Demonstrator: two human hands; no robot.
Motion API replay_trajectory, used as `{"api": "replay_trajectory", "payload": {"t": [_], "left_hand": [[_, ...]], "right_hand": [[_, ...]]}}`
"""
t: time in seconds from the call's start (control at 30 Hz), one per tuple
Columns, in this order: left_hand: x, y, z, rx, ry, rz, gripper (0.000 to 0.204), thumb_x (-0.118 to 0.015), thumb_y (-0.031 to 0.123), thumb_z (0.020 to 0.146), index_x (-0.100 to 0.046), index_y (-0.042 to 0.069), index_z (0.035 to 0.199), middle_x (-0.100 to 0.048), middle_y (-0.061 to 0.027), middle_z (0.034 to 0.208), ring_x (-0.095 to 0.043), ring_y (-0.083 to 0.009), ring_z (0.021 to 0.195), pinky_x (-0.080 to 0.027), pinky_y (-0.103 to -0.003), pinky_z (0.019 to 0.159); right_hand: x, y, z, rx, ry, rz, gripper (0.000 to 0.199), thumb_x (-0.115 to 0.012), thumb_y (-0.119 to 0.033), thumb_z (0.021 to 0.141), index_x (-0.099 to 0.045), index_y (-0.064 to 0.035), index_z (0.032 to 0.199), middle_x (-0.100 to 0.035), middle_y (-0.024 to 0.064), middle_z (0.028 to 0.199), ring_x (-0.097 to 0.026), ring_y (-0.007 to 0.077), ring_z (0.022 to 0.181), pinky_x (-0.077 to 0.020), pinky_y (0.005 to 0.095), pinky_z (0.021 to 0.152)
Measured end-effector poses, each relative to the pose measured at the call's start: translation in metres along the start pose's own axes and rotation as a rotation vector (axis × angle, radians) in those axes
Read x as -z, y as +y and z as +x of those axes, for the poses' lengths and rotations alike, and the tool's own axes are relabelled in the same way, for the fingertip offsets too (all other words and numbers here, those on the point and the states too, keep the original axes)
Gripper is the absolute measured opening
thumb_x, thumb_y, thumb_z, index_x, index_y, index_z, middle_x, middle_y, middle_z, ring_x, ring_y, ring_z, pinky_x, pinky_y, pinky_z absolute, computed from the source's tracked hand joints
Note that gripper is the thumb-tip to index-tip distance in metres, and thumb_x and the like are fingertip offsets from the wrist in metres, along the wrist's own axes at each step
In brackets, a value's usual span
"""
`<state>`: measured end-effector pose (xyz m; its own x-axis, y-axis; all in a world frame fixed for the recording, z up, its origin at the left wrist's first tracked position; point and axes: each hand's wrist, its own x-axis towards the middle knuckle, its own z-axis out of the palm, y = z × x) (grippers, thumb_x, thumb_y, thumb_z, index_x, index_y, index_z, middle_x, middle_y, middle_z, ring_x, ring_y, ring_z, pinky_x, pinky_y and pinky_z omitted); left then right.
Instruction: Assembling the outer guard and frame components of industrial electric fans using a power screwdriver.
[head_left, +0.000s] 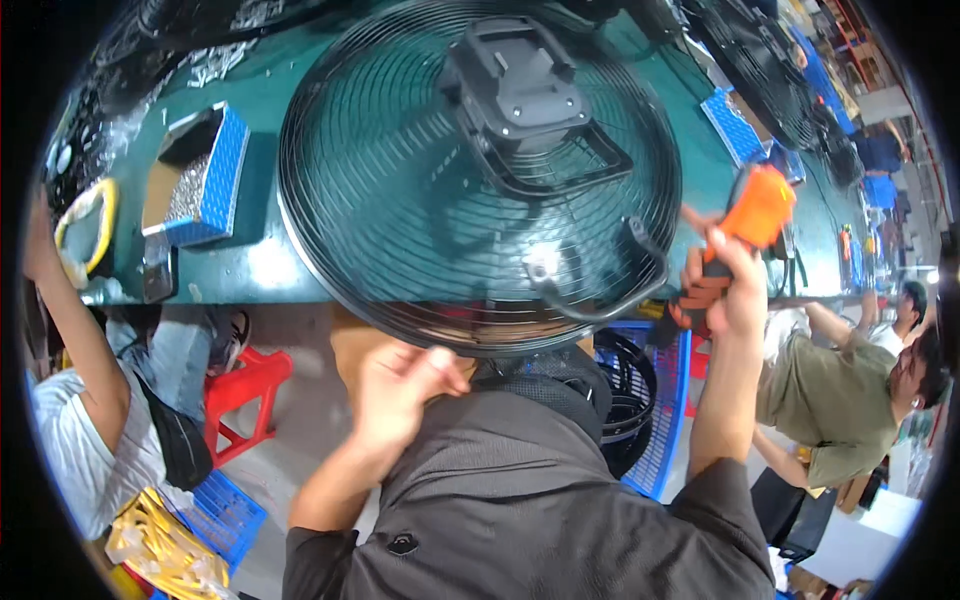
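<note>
A large round black fan with a wire grille [400, 190] lies on the green table, its near edge sticking out over the table's front. On top of it sit a dark motor housing [520, 90] and a curved black tube handle [610, 305]. My right hand [735, 280] grips an orange and black cordless power screwdriver [758, 208] at the fan's right side, slightly blurred. Just below the fan's near rim is my left hand [400, 390], its thumb and fingers closed together. Whatever lies between those fingertips is too small to make out.
A blue box of small screws [205, 180] stands left on the green table [262, 130], beside a yellow ring [88, 232]. Another blue box [735, 125] and a second fan [760, 70] are at the right. People sit on both sides. A blue crate [665, 420] stands below.
</note>
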<state>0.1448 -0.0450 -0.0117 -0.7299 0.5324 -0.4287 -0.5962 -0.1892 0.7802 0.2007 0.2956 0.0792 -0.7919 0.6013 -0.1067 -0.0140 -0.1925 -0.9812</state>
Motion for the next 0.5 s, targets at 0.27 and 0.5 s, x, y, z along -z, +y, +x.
{"api": "replay_trajectory", "payload": {"t": [0.27,0.5], "left_hand": [[-0.052,-0.022,0.018,0.068,-0.229,0.047,0.022,-0.068,0.018,0.093,-0.069,0.000,0.106,-0.071,-0.0079,0.092,-0.066,-0.0112,0.075,-0.052,-0.024,0.062],[0.043,0.109,-0.019,-0.570,0.271,0.982,0.016,-0.067,-0.001,0.082,-0.067,-0.001,0.098,-0.068,-0.0064,0.089,-0.062,-0.0117,0.075,-0.049,-0.025,0.066]], "right_hand": [[0.029,-0.029,0.070,0.080,-0.065,0.008,0.033,-0.067,-0.020,0.088,-0.054,0.0007,0.111,-0.063,0.0256,0.119,-0.058,0.0148,0.064,-0.0489,0.0306,0.060],[0.034,-0.018,0.018,0.630,0.024,0.011,0.027,-0.054,-0.007,0.094,-0.050,0.0047,0.118,-0.059,0.0200,0.105,-0.055,0.0141,0.067,-0.0460,0.0307,0.065]]}}
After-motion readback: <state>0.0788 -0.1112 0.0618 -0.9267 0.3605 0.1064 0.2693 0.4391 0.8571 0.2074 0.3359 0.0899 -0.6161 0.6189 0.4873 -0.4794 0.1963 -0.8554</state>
